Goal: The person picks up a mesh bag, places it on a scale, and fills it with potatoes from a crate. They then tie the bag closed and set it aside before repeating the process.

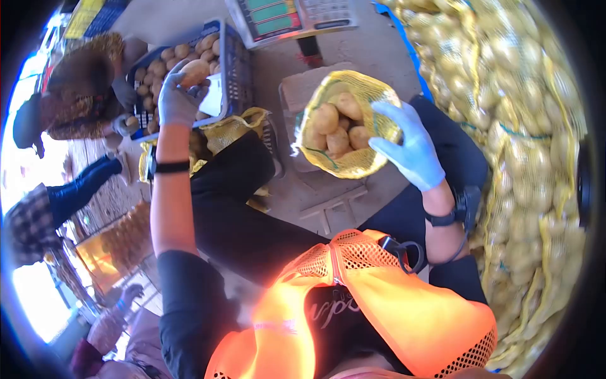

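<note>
Potato (194,71) lengthwise across left-hand fingers (169,88)

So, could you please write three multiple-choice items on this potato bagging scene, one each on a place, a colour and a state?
1. Where is the left hand?
A. Over the crate of potatoes
B. On the scale
C. On the knee

2. What colour is the mesh bag held by the right hand?
A. Red
B. Yellow
C. Blue

3. The mesh bag is:
A. Tied shut
B. Empty
C. Open, with potatoes inside

Answers: 1 A, it grips a potato above the crate; 2 B, yellow netting; 3 C, potatoes show through its open mouth.
</note>
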Demonstrator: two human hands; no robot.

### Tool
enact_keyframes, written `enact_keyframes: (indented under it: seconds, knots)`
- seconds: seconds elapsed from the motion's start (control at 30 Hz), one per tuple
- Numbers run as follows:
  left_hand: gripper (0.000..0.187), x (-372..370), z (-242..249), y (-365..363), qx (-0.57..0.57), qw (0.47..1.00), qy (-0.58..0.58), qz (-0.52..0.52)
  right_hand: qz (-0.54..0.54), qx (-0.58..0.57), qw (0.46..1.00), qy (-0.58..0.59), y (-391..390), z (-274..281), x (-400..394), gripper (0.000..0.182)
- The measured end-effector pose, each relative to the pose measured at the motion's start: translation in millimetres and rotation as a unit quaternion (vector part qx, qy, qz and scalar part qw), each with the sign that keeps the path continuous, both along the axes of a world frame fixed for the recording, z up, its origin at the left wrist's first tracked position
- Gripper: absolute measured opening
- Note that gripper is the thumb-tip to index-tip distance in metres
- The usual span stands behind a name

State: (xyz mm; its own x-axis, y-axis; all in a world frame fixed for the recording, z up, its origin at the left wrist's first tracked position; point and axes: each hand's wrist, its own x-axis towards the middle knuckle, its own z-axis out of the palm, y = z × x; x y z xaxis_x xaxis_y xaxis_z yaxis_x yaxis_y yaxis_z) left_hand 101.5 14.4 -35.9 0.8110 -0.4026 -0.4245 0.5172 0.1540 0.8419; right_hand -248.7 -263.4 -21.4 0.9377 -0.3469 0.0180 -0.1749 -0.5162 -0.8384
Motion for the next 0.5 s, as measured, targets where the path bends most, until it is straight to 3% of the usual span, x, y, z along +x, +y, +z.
enact_keyframes:
  seconds: [0.1, 0.2, 0.23, 0.27, 0.33, 0.37, 0.4, 0.43, 0.5]
  knots:
    - [0.053, -97, 73, -55, -0.153, 0.968, -0.036, -0.193, -0.021, 0.064, 0.996, -0.053, 1, -11, -1, 0.054]
    - [0.056, -176, 96, -96, -0.123, 0.944, -0.070, -0.299, -0.021, 0.137, 0.979, -0.148, 1, -34, 2, 0.055]
    - [0.047, -194, 91, -107, -0.098, 0.931, -0.088, -0.341, -0.005, 0.172, 0.967, -0.190, 1, -49, 2, 0.055]
    - [0.043, -206, 78, -117, -0.008, 0.911, -0.181, -0.370, -0.022, 0.181, 0.973, -0.145, 0, -46, 3, 0.054]
    - [0.036, -224, 45, -127, 0.147, 0.835, -0.304, -0.435, -0.036, 0.197, 0.975, -0.098, 10, -47, -4, 0.053]
    - [0.034, -226, 21, -128, 0.206, 0.787, -0.348, -0.466, -0.069, 0.131, 0.981, -0.126, 10, -50, -4, 0.052]
    - [0.035, -217, -7, -122, 0.288, 0.608, -0.556, -0.488, -0.105, 0.063, 0.980, -0.159, 9, -48, -5, 0.051]
    - [0.036, -226, -12, -114, 0.371, 0.593, -0.544, -0.463, -0.107, 0.055, 0.977, -0.176, 8, -45, -8, 0.051]
    - [0.036, -227, -3, -107, 0.351, 0.583, -0.578, -0.450, -0.084, 0.146, 0.981, -0.096, 6, -43, -5, 0.051]
